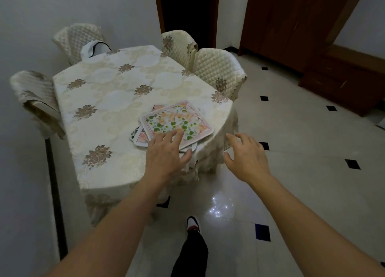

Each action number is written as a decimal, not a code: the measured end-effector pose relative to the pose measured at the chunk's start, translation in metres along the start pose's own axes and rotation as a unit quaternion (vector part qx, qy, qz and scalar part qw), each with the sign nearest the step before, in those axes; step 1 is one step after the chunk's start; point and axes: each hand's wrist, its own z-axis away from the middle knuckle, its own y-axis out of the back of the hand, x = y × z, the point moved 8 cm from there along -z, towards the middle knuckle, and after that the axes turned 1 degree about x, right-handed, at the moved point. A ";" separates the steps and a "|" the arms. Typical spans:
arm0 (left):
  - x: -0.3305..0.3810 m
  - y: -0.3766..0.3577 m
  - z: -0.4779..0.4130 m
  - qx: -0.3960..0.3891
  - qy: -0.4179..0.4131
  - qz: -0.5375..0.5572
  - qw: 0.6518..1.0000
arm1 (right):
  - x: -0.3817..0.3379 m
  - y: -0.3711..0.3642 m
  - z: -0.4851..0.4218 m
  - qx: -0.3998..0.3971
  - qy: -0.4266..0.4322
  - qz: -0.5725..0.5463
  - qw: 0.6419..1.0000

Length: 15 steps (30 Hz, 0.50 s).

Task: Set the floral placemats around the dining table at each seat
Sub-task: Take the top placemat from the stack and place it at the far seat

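Head cam: placemats (177, 120) heaped on desk (104, 101), pink-green floral, pale rims; top one skewed, long axis unclear. L hand (166, 153) flat on it, R hand (246, 153) spread, empty.

Pale walls (125, 10) were seen behind four quilted chairs (218, 68). The glossy tiled floor (302, 141) was dotted with black squares (264, 98); a dark wooden cabinet (291, 26) was set beside a doorway (187, 12).

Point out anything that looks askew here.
The floral placemats lie in a crooked, fanned pile at the near right corner of the table, not squared up. The left chair cover hangs loose and uneven.
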 end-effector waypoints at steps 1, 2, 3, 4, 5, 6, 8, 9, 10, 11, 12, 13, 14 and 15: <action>-0.005 -0.006 -0.015 0.000 0.002 0.001 1.000 | 0.000 -0.004 -0.017 -0.001 0.001 0.002 1.000; -0.011 -0.011 -0.032 -0.002 0.005 0.004 1.000 | -0.001 -0.008 -0.034 -0.001 0.002 0.006 1.000; -0.018 -0.017 -0.049 -0.006 0.009 0.007 1.000 | -0.002 -0.012 -0.053 -0.001 0.003 0.009 1.000; -0.025 -0.022 -0.066 -0.009 0.012 0.010 1.000 | -0.003 -0.016 -0.072 -0.004 0.003 0.011 1.000; -0.032 -0.027 -0.082 -0.010 0.014 0.014 1.000 | -0.005 -0.020 -0.092 -0.009 0.003 0.012 1.000; -0.038 -0.032 -0.097 -0.010 0.015 0.018 1.000 | -0.008 -0.025 -0.111 -0.016 0.004 0.015 1.000; -0.053 -0.043 -0.124 -0.012 0.018 0.024 0.999 | -0.016 -0.033 -0.148 -0.022 0.008 0.018 1.000; -0.060 -0.048 -0.136 -0.014 0.021 0.025 0.999 | -0.020 -0.037 -0.165 -0.023 0.011 0.016 1.000; -0.067 -0.054 -0.146 -0.017 0.026 0.026 0.999 | -0.024 -0.041 -0.181 -0.023 0.014 0.014 1.000; -0.075 -0.060 -0.155 -0.020 0.032 0.026 0.999 | -0.027 -0.046 -0.194 -0.027 0.016 0.013 0.999; -0.082 -0.066 -0.162 -0.025 0.038 0.027 0.999 | -0.030 -0.051 -0.206 -0.031 0.019 0.013 0.999; -0.090 -0.074 -0.168 -0.031 0.046 0.030 0.998 | -0.032 -0.056 -0.216 -0.036 0.021 0.013 0.999; -0.097 -0.081 -0.173 -0.036 0.052 0.033 0.997 | -0.033 -0.062 -0.225 -0.042 0.023 0.014 0.999; -0.105 -0.087 -0.177 -0.040 0.058 0.036 0.997 | -0.034 -0.068 -0.232 -0.047 0.025 0.016 0.998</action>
